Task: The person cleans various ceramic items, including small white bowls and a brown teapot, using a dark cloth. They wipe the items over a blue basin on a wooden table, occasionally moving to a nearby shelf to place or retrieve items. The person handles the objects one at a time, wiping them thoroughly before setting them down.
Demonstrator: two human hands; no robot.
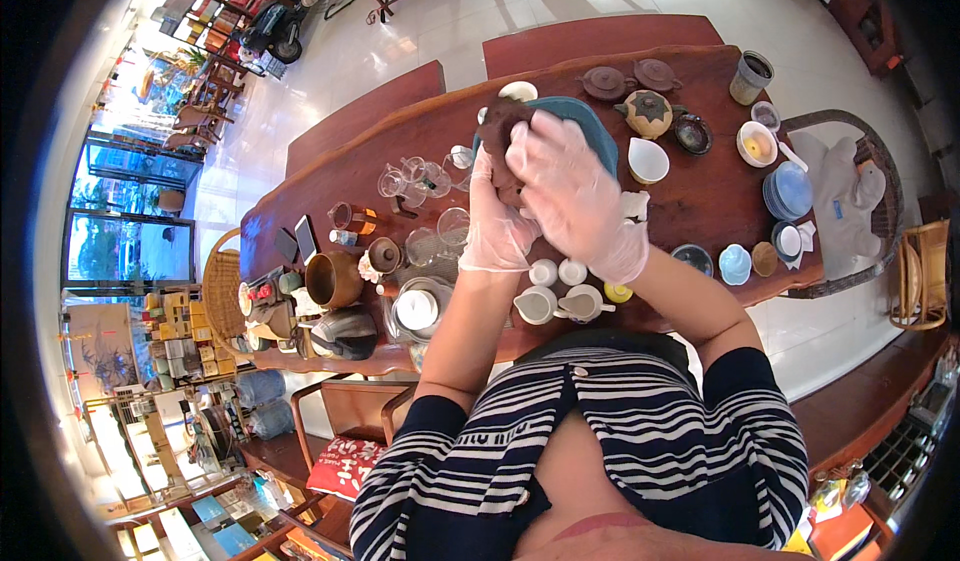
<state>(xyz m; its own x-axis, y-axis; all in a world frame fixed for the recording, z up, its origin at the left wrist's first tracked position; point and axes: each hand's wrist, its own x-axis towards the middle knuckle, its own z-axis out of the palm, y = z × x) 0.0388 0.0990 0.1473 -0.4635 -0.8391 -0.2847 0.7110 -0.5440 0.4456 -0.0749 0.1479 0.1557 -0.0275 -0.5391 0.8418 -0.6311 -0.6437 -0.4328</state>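
Both of my hands wear thin see-through gloves and meet over the wooden table. My left hand [498,225] grips a dark brown cloth [501,130] from the near left side. My right hand [564,175], slightly blurred, presses its bent fingers into the same cloth. Whether the cloth wraps something is hidden by the fingers. Just beyond and under the hands is a teal basin [600,132], partly covered by them. A white bowl [517,91] stands past its far rim. Close to my wrists are two small white cups [543,272] and two white pitchers [535,304].
Glass teaware [424,178] crowds the left of the wooden table [705,193]. A brown bowl [331,280] and a kettle [345,334] stand farther left. Rightward are a white pouring bowl [648,160], a patterned teapot [648,114], dark teapots [604,82] and stacked blue dishes [787,191].
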